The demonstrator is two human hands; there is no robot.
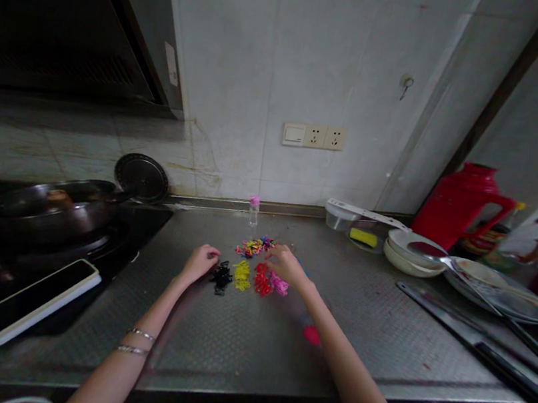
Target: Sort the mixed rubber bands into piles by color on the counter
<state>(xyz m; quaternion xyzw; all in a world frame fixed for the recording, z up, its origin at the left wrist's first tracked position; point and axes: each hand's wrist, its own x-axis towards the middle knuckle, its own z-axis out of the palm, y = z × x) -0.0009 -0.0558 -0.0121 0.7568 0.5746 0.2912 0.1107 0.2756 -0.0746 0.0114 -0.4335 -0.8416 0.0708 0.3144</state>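
Small loop-like rubber bands lie on the metal counter in piles by colour. The black pile point(222, 277) is beside my left hand point(202, 261), whose fingers are curled together at its left edge. A yellow pile point(242, 275), a red pile point(262, 280) and a pink pile point(279, 284) follow to the right. Behind them lies a mixed multicoloured pile point(255, 246). My right hand point(287, 266) is over its right end, fingertips pinched downward. Whatever is between the fingers of either hand is too small to make out. A small clear bottle with a pink cap point(254, 211) stands behind.
A phone point(28, 307) lies at the left by the stove, near a wok point(56, 203). A pink-red object point(312, 334) sits under my right forearm. Bowls point(412, 256), a knife point(453, 323) and a red thermos point(463, 207) are on the right.
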